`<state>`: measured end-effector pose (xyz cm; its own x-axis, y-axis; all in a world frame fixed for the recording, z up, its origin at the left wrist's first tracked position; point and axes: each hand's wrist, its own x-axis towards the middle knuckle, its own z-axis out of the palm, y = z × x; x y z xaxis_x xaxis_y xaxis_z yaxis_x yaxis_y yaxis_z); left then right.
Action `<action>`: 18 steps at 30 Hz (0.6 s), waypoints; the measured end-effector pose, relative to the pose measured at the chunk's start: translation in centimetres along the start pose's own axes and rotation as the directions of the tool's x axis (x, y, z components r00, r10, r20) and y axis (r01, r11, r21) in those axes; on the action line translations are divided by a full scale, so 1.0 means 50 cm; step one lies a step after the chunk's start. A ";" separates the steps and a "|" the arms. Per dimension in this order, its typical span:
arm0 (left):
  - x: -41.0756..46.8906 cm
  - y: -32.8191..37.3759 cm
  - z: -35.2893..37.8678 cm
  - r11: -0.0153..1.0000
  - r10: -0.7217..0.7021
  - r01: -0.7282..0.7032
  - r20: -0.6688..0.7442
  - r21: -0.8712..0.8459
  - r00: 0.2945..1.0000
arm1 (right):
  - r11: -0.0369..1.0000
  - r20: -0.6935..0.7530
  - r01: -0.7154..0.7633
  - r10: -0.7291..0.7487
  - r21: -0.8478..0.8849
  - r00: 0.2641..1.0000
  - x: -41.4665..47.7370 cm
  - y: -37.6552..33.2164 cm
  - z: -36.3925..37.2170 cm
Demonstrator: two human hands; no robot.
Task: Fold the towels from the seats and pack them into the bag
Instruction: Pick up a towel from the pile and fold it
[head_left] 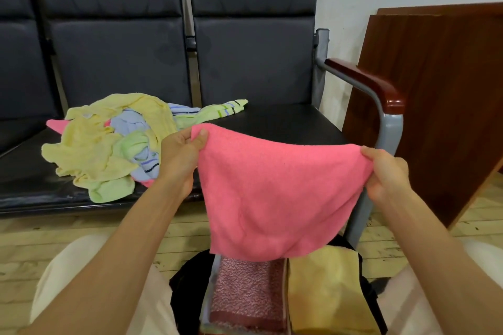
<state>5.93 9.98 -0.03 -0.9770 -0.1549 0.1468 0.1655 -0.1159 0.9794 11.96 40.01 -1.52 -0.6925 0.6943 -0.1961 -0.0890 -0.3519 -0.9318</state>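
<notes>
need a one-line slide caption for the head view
Both hands, left and right, hold a pink towel spread above the open bag; unfolded towels remain on the seat.

Arrangement of towels, seats and bag, seen from the head view.
A held towel (275, 193) hangs between the left hand (181, 155) and the right hand (386, 171), before the row of seats (285, 122) and above the open bag (187, 280) on the floor (54, 236). Two folded towels (247, 294) lie side by side in the bag. A towel heap (109, 141) lies on the seats, left of the held towel. A board (435, 106) leans right of the armrest (367, 81).
</notes>
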 end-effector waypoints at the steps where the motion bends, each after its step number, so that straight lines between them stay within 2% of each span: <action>1: 0.000 -0.002 0.000 1.000 0.013 -0.012 -0.010 0.024 1.000 | 0.999 0.003 0.044 -0.044 -0.030 0.999 0.003 0.001 0.003; 3: 0.003 -0.004 -0.002 0.995 0.041 -0.039 -0.019 0.096 0.999 | 0.981 0.001 0.155 -0.156 -0.117 0.988 -0.002 -0.004 0.009; 6: 0.028 0.016 -0.006 0.975 0.074 -0.068 -0.022 0.210 0.997 | 0.902 0.072 0.319 -0.312 -0.292 0.947 -0.011 -0.034 0.028; 10: 0.087 0.093 -0.013 0.909 0.151 -0.137 -0.005 0.395 0.989 | 0.804 0.103 0.471 -0.468 -0.363 0.878 -0.020 -0.104 0.061; 12: 0.110 0.133 -0.008 0.867 0.198 -0.170 -0.010 0.468 0.980 | 0.772 0.100 0.516 -0.519 -0.372 0.849 -0.023 -0.140 0.076; 14: 0.114 0.172 0.003 0.865 0.232 -0.200 -0.013 0.461 0.973 | 0.748 0.104 0.547 -0.552 -0.376 0.827 -0.028 -0.170 0.088; 18: 0.119 0.226 0.020 0.871 0.241 -0.209 -0.018 0.444 0.970 | 0.799 0.091 0.506 -0.506 -0.326 0.858 -0.028 -0.213 0.100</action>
<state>1.87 8.75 12.03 -0.9056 -0.1956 0.3763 0.2882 0.3672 0.8844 10.32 39.64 10.22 -0.6142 0.7164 0.3310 -0.1876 0.2749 -0.9430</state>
